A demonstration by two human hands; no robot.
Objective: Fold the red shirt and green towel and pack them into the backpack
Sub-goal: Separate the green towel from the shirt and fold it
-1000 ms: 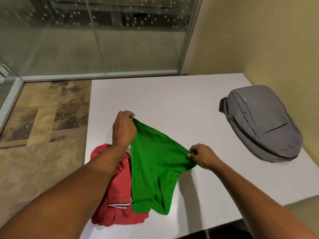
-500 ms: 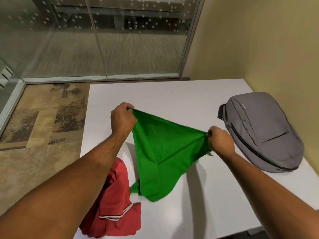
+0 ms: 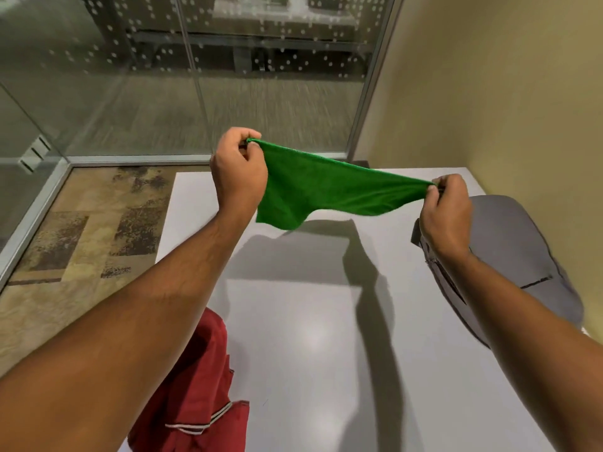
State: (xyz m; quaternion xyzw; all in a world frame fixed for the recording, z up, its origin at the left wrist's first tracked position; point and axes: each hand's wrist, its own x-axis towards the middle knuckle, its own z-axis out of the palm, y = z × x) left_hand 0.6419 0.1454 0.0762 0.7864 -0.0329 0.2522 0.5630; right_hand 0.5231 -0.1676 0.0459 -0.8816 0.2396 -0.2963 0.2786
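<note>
The green towel (image 3: 326,190) hangs in the air above the white table (image 3: 310,337), stretched between both hands. My left hand (image 3: 238,177) pinches its left corner, raised higher. My right hand (image 3: 445,213) pinches the right corner, in front of the grey backpack (image 3: 522,256). The towel's lower edge dangles free and casts a shadow on the table. The red shirt (image 3: 202,402) with white-striped trim lies crumpled at the table's near left edge, partly hidden under my left forearm. The backpack lies flat at the right, zipped as far as I can see.
A yellow wall (image 3: 505,93) runs along the table's right side. Glass partitions (image 3: 163,76) with white dots stand behind the table. Patterned carpet floor (image 3: 81,239) lies to the left of the table.
Both hands have lifted the green towel up off the table and spread it wider apart. It no longer touches the red shirt. The view has tilted, so the shirt sits lower.
</note>
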